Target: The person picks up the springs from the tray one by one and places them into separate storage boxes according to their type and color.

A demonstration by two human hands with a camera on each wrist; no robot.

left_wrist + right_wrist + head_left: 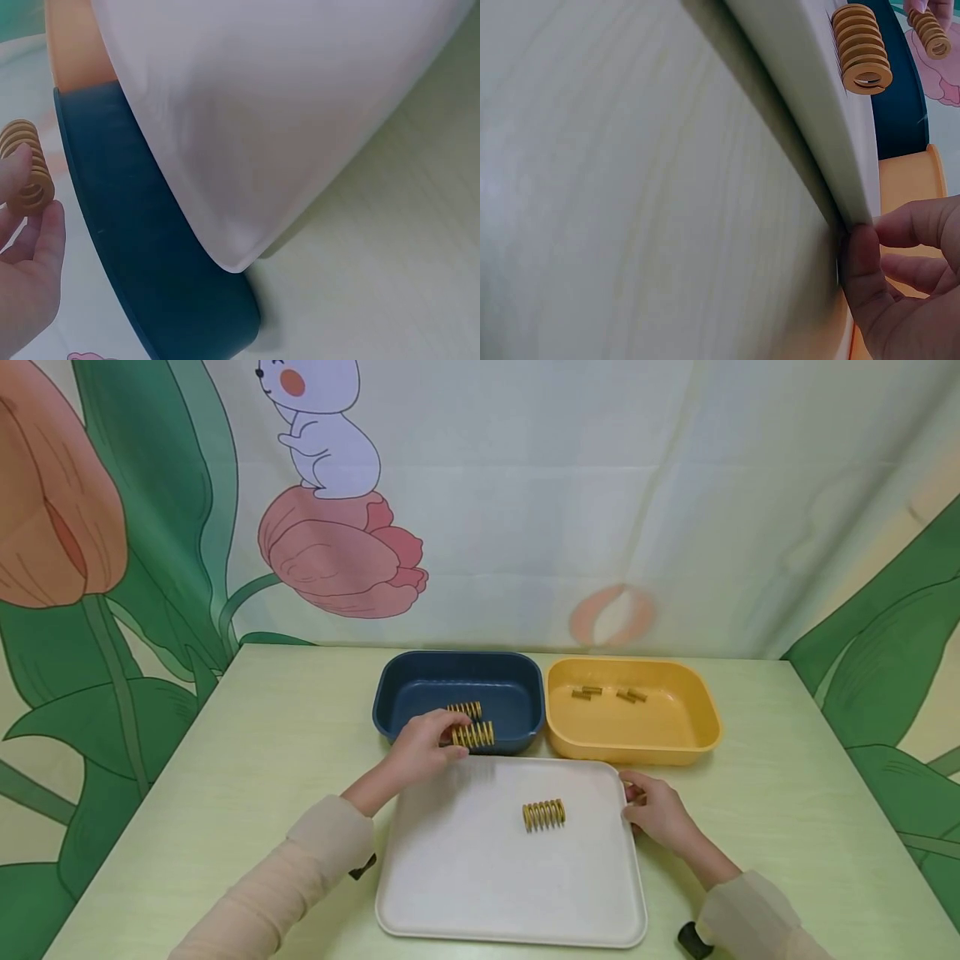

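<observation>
My left hand (422, 747) pinches a yellow coil spring (473, 735) over the near rim of the dark blue bin (420, 689); the same spring (26, 176) shows between my fingertips in the left wrist view. Another yellow spring (465, 709) lies inside that bin. A third spring (543, 814) lies on the white tray (465, 877), seen also in the right wrist view (862, 49). My right hand (654, 810) rests at the tray's right edge (847, 180), thumb against the rim and fingers curled.
A yellow bin (675, 731) to the right of the blue one holds several small brass-coloured pieces (607, 694). The light green table (225, 760) ends at a printed backdrop behind. Bare table lies left and right of the tray.
</observation>
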